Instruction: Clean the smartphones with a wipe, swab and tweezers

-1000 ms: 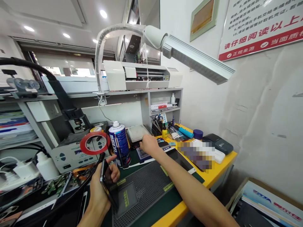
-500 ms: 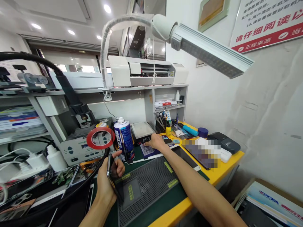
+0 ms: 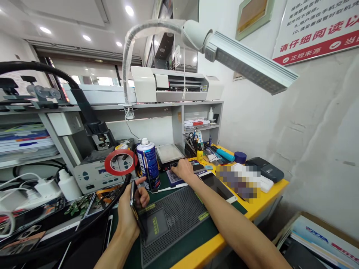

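The left hand (image 3: 127, 215) holds a phone (image 3: 132, 194) on edge just above the near corner of the grid mat (image 3: 174, 220), fingers clamped round its back and thumb across the glass, likely to keep the screen off the bench. The right hand (image 3: 183, 170) reaches across the mat to the front of the small hot plate (image 3: 169, 154), beside the spray can (image 3: 149, 166). Its fingers are stretched flat and close together, gripping nothing; whether they press a control cannot be told.

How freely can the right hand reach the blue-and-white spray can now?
Probably yes: the right hand rests by the grey heating plate, and the blue-and-white spray can stands close beside it, nothing standing between.
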Tool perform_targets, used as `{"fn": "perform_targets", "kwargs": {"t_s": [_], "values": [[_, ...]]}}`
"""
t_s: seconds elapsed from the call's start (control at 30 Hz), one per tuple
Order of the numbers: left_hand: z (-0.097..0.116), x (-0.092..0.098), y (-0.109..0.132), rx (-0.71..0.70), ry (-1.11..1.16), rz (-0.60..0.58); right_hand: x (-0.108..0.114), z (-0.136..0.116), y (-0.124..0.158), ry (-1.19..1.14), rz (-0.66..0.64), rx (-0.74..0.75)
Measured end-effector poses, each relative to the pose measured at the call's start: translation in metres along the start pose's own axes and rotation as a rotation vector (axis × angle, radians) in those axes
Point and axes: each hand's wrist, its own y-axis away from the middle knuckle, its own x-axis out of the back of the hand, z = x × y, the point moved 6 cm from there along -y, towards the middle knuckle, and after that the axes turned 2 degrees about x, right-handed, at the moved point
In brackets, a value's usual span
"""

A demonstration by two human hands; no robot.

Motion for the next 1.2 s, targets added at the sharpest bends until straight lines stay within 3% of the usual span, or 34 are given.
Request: {"fn": "perform_targets", "kwargs": {"t_s": [0.2, 0.37, 0.57, 0.7, 0.87, 1.03, 1.2], "values": [[0.000, 0.001, -0.001, -0.021, 0.022, -0.017, 0.007, 0.000, 0.001, -0.024, -0.024, 0.010], [0.000, 0.002, 0.000, -0.005, 0.062, -0.013, 0.026, 0.007, -0.008, -0.087, -0.067, 0.064], [-0.001, 0.001, 0.000, 0.004, 0.051, -0.020, 0.056, 0.026, -0.020, -0.186, 0.000, 0.043], [-0.001, 0.001, 0.000, 0.007, 0.056, -0.017, 0.065, 0.032, -0.021, -0.206, 0.076, 0.005], [-0.001, 0.001, -0.002, -0.003, 0.058, -0.018, 0.057, 0.016, -0.014, -0.185, 0.077, 0.113], [-0.002, 0.001, -0.002, 0.020, 0.061, -0.017, 0.034, -0.016, 0.003, -0.073, 0.007, 0.312], [-0.002, 0.000, -0.001, 0.017, 0.060, -0.020, 0.016, -0.028, 0.013, 0.063, -0.046, 0.375]]}}
